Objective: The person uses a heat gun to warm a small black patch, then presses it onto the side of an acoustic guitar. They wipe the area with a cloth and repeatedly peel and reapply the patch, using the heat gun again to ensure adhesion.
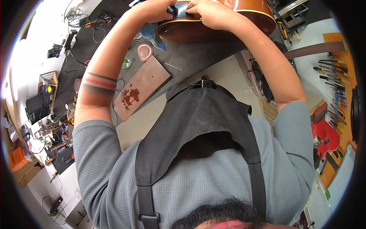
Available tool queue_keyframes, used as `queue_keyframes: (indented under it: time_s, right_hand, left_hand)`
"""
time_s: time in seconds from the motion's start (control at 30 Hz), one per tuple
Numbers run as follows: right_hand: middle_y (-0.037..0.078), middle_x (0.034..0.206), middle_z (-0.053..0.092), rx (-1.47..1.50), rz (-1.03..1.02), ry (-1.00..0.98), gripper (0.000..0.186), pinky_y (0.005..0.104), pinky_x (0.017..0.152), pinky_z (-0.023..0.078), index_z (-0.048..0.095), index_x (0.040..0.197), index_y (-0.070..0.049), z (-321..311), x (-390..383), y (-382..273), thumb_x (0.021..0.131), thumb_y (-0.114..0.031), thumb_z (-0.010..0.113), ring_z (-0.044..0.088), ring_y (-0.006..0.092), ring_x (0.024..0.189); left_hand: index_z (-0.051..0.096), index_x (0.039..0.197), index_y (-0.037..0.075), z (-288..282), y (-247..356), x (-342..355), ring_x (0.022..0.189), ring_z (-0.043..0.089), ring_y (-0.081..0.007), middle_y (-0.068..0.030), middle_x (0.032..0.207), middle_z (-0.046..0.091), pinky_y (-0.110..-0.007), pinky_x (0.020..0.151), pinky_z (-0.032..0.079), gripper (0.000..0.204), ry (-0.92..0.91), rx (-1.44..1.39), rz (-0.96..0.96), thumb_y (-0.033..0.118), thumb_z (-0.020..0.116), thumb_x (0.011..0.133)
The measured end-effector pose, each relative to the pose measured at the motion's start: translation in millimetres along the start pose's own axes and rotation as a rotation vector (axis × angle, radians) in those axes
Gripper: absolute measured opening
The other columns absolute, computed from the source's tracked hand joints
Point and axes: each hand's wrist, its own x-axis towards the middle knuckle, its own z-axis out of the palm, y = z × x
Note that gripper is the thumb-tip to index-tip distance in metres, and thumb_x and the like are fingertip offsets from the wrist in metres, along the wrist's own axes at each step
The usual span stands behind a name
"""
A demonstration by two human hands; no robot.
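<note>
We list, left to right: one small, round, green-and-clear container, below the left fingers, its edge partly behind our forearm. One long, reddish-brown, rectangular board, dark-stained, farther below them. One round pink dish, nearer them. One crumpled blue cloth, just under the left hand, which hides its top. Those fingers bend at the dark, glossy, rectangular panel; whether they grip, we cannot tell. The panel lies between both sets of fingertips, its far edge unclear. The right hand touches its right end, fingers bent; pinching or pressing, we cannot tell. One brown, glossy, curved wooden guitar body, cream-edged, beneath both hands' fingers, cut off above.
</note>
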Motion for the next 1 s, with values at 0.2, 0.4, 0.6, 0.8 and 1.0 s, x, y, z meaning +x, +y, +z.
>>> queue_keyframes:
  time_s: [0.2,0.4,0.6,0.8,1.0]
  right_hand:
    - [0.016,0.136,0.074,-0.048,-0.044,0.099,0.040,0.0486,0.117,0.048,0.080,0.130,-0.008,12,-2,4,0.093,-0.008,0.065,0.065,0.0361,0.137]
    - [0.017,0.137,0.073,0.023,0.047,0.010,0.035,0.0478,0.117,0.049,0.082,0.123,-0.008,9,-1,-6,0.093,-0.007,0.064,0.065,0.0359,0.137]
    - [0.017,0.132,0.075,0.098,0.133,-0.091,0.030,0.0497,0.113,0.051,0.083,0.119,-0.008,-5,10,-6,0.094,-0.014,0.068,0.068,0.0375,0.131]
    - [0.015,0.124,0.074,-0.072,0.179,0.255,0.037,0.0556,0.110,0.049,0.080,0.123,-0.013,21,13,-5,0.090,-0.030,0.079,0.067,0.0388,0.124]
    - [0.016,0.126,0.071,-0.048,0.290,0.134,0.041,0.0556,0.113,0.047,0.078,0.128,-0.011,9,18,-13,0.092,-0.030,0.081,0.064,0.0381,0.128]
  left_hand:
    - [0.063,0.139,0.007,1,4,-1,0.115,0.077,-0.0472,-0.0271,0.117,0.080,-0.056,0.097,0.060,0.049,0.006,0.000,-0.036,0.026,0.081,0.098]
    - [0.063,0.141,0.007,1,1,-7,0.114,0.076,-0.0482,-0.0288,0.118,0.080,-0.056,0.096,0.059,0.051,0.018,-0.043,-0.040,0.027,0.081,0.098]
    - [0.063,0.141,0.007,0,3,-12,0.113,0.076,-0.0487,-0.0289,0.117,0.080,-0.056,0.096,0.059,0.051,0.027,-0.062,-0.039,0.027,0.082,0.098]
    - [0.064,0.140,0.007,6,-5,-3,0.112,0.077,-0.0489,-0.0293,0.115,0.080,-0.057,0.095,0.060,0.051,0.055,-0.034,-0.014,0.026,0.082,0.097]
    - [0.064,0.139,0.007,8,-8,-4,0.111,0.077,-0.0490,-0.0292,0.114,0.080,-0.057,0.094,0.060,0.050,0.056,-0.061,0.004,0.027,0.082,0.097]
